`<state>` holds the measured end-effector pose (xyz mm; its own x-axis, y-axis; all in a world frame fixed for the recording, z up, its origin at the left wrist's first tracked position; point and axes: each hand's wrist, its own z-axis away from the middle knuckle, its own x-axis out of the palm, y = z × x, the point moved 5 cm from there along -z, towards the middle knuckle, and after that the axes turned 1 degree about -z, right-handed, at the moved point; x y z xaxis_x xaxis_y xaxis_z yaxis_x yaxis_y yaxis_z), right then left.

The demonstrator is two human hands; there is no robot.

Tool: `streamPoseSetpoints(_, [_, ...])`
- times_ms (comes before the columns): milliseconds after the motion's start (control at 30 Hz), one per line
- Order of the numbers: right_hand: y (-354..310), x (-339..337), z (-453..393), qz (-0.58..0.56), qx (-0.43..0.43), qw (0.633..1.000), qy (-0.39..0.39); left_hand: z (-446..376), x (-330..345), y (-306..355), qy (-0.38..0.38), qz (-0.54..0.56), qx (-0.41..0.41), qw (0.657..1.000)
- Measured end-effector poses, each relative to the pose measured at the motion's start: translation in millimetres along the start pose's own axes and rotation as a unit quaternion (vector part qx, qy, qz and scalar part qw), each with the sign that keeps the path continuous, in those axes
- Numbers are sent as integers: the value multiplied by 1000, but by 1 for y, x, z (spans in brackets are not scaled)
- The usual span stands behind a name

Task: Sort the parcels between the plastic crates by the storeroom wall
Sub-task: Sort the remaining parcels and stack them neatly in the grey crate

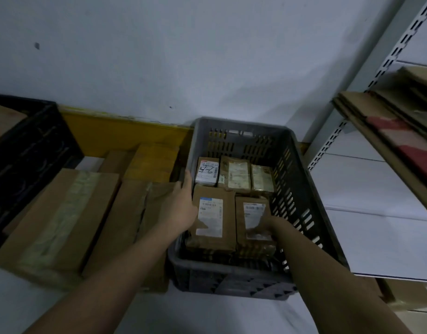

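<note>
From the head camera, a grey crate (301,179) stands on the floor against the white wall (183,56), and brown parcels fill its bottom. The left hand (183,203) reaches over the left rim of the crate and holds the left edge of the near left parcel (213,225); its thumb lies on the top of this parcel. The right hand (267,225) rests on the near right parcel (252,220), just beside the first; its fingers are partly hidden, so the grip is not clear. Three more parcels lie behind them. A black crate (26,153) stands far left, with long cartons (63,220) between the crates.
</note>
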<state>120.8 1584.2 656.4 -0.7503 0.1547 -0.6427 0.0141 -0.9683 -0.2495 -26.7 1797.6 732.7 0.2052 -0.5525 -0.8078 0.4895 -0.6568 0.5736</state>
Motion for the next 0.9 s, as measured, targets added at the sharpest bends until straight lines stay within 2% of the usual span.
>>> streamPoseSetpoints(100, [2,12,-12,-27,12,1000,-7,-1,0,-1,2,-3,0,1000])
streamPoseSetpoints(233, [11,17,-32,-60,29,996,60,-4,3,-2,3,-5,0,1000])
streamPoseSetpoints(300, [9,18,-33,-37,18,999,36,-4,3,-2,7,-10,3,1000])
streamPoseSetpoints(733, [5,13,-27,18,8,1000,13,-2,1,1,-15,-57,-6,998])
streamPoseSetpoints(800, [4,9,-21,62,10,997,44,-1,1,2,-17,-86,-4,996])
streamPoseSetpoints(900, [-11,-6,-6,158,-44,974,154,-1,-1,3,-36,-108,5,993])
